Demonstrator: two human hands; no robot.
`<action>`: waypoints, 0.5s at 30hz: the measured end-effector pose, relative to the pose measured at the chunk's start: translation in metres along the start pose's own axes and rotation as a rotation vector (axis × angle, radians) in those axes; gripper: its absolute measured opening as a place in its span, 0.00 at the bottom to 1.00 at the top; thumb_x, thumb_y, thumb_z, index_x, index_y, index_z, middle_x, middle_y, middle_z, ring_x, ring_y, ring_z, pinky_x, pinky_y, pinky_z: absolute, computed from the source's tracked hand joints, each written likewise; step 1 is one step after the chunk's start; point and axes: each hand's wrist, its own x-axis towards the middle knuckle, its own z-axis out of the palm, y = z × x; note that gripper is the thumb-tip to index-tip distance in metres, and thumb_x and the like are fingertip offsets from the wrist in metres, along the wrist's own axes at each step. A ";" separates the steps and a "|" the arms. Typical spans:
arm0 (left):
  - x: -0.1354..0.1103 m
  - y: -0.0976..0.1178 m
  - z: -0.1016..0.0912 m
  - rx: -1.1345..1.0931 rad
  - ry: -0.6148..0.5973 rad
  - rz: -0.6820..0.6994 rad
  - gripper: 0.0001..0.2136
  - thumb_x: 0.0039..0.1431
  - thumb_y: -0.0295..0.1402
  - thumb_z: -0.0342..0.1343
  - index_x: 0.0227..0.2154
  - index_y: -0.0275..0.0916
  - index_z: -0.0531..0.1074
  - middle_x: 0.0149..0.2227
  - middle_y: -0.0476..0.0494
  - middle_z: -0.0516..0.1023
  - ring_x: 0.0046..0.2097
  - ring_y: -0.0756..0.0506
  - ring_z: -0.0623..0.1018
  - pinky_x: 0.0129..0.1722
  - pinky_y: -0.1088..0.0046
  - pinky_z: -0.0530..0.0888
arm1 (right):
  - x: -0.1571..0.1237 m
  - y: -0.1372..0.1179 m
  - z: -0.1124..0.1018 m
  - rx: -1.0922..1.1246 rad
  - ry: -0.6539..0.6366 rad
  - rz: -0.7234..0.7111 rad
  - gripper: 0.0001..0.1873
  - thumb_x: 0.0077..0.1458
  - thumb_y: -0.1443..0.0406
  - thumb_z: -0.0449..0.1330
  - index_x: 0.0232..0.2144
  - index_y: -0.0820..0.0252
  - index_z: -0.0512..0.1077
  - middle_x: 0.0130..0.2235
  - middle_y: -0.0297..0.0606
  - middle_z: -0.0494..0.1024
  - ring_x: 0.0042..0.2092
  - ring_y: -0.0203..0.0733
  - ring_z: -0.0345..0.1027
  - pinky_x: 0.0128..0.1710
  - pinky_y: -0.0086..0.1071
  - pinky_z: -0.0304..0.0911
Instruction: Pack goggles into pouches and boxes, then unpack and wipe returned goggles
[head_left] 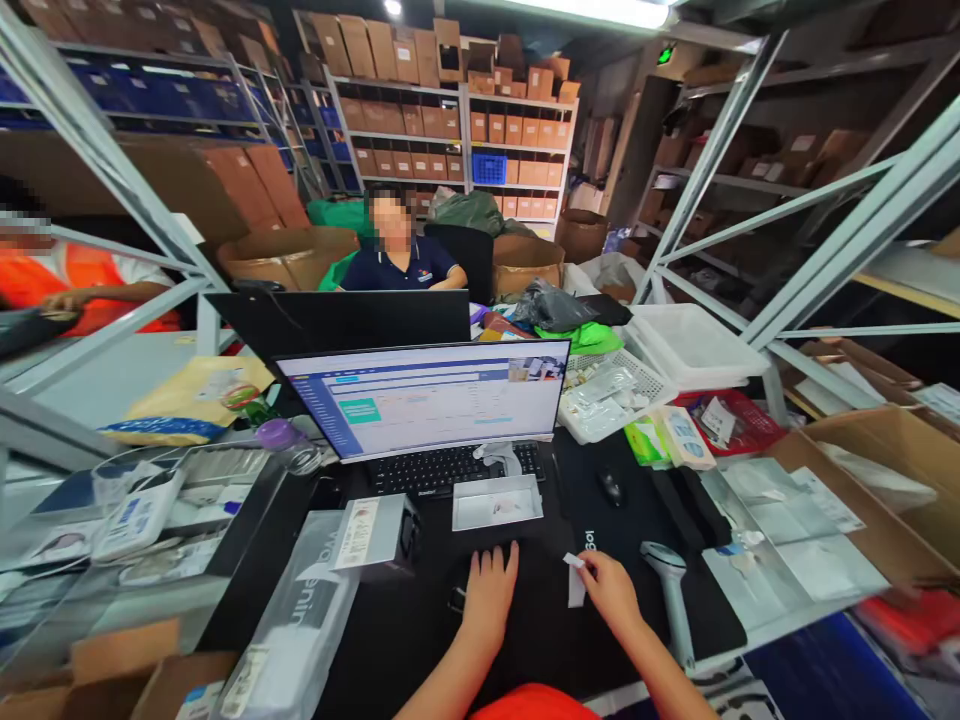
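My left hand (489, 592) lies flat on the black desk mat (420, 630), fingers stretched out over a small dark object that it mostly hides. My right hand (611, 590) pinches a small white paper label (574, 580) by its upper edge, just right of the left hand. A shallow clear tray (496, 502) with a small item in it sits just beyond both hands, in front of the black keyboard (450, 468). Behind the keyboard stands the lit monitor (427, 395).
A barcode scanner (671, 590) stands right of my right hand, a black mouse (611, 487) beyond it. A grey bag (300, 620) and small box (375, 535) lie left. White basket (611, 395), cardboard boxes (892, 480) right. Two other people sit behind the desk.
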 end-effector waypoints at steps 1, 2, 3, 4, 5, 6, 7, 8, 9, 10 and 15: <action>0.001 -0.002 -0.001 0.006 0.001 -0.007 0.45 0.39 0.21 0.65 0.64 0.46 0.60 0.57 0.32 0.73 0.57 0.28 0.74 0.60 0.42 0.66 | 0.005 -0.002 0.000 0.022 -0.001 0.015 0.13 0.58 0.65 0.53 0.33 0.54 0.78 0.34 0.36 0.82 0.36 0.44 0.77 0.35 0.30 0.65; -0.001 -0.005 -0.002 0.011 0.001 -0.015 0.43 0.38 0.21 0.65 0.63 0.46 0.62 0.56 0.32 0.74 0.56 0.29 0.75 0.60 0.43 0.66 | 0.010 -0.004 0.002 0.045 -0.008 0.027 0.13 0.56 0.66 0.53 0.33 0.54 0.78 0.34 0.36 0.83 0.36 0.43 0.77 0.35 0.29 0.65; -0.004 -0.010 -0.005 0.017 0.002 -0.026 0.42 0.38 0.20 0.64 0.61 0.45 0.65 0.55 0.33 0.75 0.56 0.29 0.75 0.59 0.44 0.68 | 0.016 -0.006 0.004 0.068 -0.019 0.037 0.12 0.55 0.67 0.54 0.32 0.55 0.79 0.33 0.36 0.83 0.35 0.42 0.77 0.34 0.28 0.65; -0.010 -0.014 -0.009 0.028 0.002 -0.038 0.40 0.37 0.20 0.64 0.59 0.45 0.67 0.54 0.33 0.75 0.55 0.29 0.76 0.58 0.46 0.69 | 0.023 -0.008 0.007 0.091 -0.030 0.047 0.12 0.54 0.68 0.54 0.31 0.56 0.79 0.32 0.35 0.83 0.33 0.41 0.77 0.32 0.27 0.65; -0.017 -0.019 -0.014 0.026 0.004 -0.048 0.39 0.37 0.20 0.64 0.58 0.45 0.68 0.54 0.34 0.76 0.55 0.30 0.76 0.58 0.48 0.70 | 0.029 -0.009 0.011 0.111 -0.040 0.060 0.12 0.53 0.68 0.55 0.29 0.56 0.78 0.30 0.34 0.82 0.32 0.40 0.77 0.31 0.27 0.65; -0.026 -0.024 -0.019 0.003 0.013 -0.057 0.39 0.37 0.20 0.64 0.57 0.45 0.68 0.55 0.35 0.76 0.56 0.31 0.76 0.57 0.50 0.71 | 0.035 -0.010 0.015 0.128 -0.044 0.075 0.11 0.53 0.69 0.54 0.28 0.57 0.78 0.28 0.34 0.82 0.30 0.40 0.76 0.29 0.26 0.65; -0.035 -0.029 -0.025 -0.045 0.032 -0.071 0.38 0.37 0.21 0.64 0.57 0.45 0.68 0.56 0.36 0.75 0.57 0.32 0.75 0.58 0.51 0.72 | 0.041 -0.011 0.019 0.141 -0.042 0.093 0.11 0.53 0.68 0.54 0.28 0.58 0.78 0.26 0.34 0.81 0.28 0.40 0.76 0.27 0.27 0.64; -0.045 -0.032 -0.030 -0.132 0.071 -0.101 0.38 0.37 0.24 0.66 0.57 0.45 0.68 0.57 0.37 0.75 0.58 0.33 0.75 0.59 0.51 0.71 | 0.046 -0.012 0.022 0.152 -0.033 0.109 0.11 0.53 0.68 0.54 0.28 0.58 0.78 0.26 0.35 0.81 0.27 0.41 0.75 0.26 0.27 0.65; -0.054 -0.035 -0.036 -0.235 0.124 -0.152 0.38 0.37 0.27 0.68 0.57 0.45 0.67 0.58 0.37 0.74 0.59 0.33 0.74 0.60 0.51 0.70 | 0.050 -0.013 0.024 0.162 -0.019 0.122 0.12 0.54 0.68 0.54 0.29 0.59 0.78 0.26 0.37 0.81 0.27 0.42 0.76 0.26 0.29 0.65; -0.063 -0.036 -0.041 -0.356 0.191 -0.222 0.40 0.36 0.31 0.70 0.58 0.44 0.65 0.58 0.36 0.73 0.59 0.32 0.73 0.61 0.49 0.69 | 0.053 -0.013 0.025 0.172 -0.002 0.128 0.12 0.55 0.67 0.54 0.31 0.59 0.78 0.27 0.38 0.81 0.28 0.44 0.76 0.27 0.31 0.67; -0.085 -0.026 -0.061 -1.141 0.412 -0.587 0.55 0.29 0.56 0.71 0.63 0.41 0.57 0.54 0.32 0.77 0.56 0.27 0.76 0.57 0.43 0.71 | 0.053 -0.023 0.017 0.259 0.037 0.058 0.16 0.55 0.68 0.54 0.43 0.56 0.77 0.39 0.43 0.82 0.38 0.49 0.78 0.42 0.41 0.73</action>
